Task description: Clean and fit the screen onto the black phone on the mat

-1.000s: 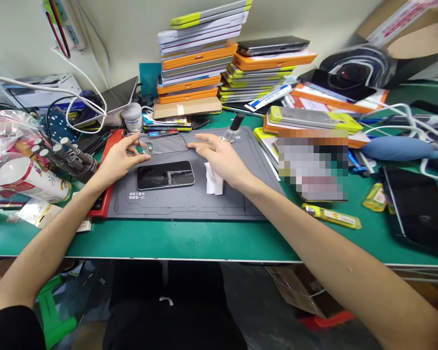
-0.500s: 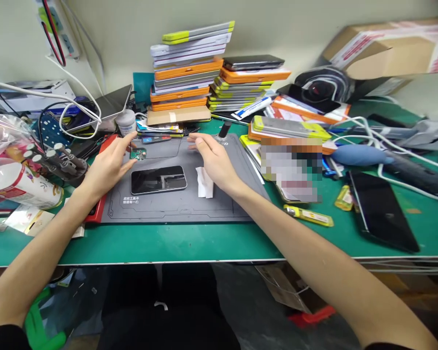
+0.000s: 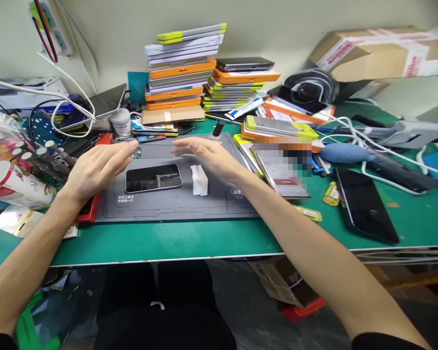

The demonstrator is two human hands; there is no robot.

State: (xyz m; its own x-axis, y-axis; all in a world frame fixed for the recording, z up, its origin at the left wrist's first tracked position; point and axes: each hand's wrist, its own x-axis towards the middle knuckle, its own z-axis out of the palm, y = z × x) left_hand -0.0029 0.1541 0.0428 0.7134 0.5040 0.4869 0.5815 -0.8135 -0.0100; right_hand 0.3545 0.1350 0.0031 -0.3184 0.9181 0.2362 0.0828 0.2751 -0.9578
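Observation:
A black phone (image 3: 154,178) lies screen-up on a grey work mat (image 3: 175,204). A folded white wipe (image 3: 199,180) rests just right of it. My left hand (image 3: 95,167) hovers over the mat's left edge, fingers stretched out flat, holding nothing; its fingertips are near a small green circuit part (image 3: 136,154). My right hand (image 3: 204,153) hovers above the mat's far side, fingers also extended and apart, empty. A thin clear sheet (image 3: 160,147) lies on the mat beyond the phone, between the two hands.
Stacks of orange and yellow-edged phone boxes (image 3: 182,73) stand at the back. A screwdriver rack (image 3: 44,155) and cup (image 3: 14,187) are at the left. A dark tablet (image 3: 365,204), cables (image 3: 379,141) and a blue blower (image 3: 345,152) lie on the green table (image 3: 204,238) at the right.
Both hands lifted off the clear sheet at the mat's far side and now hover open. The camera shifted so the scene sits slightly further left.

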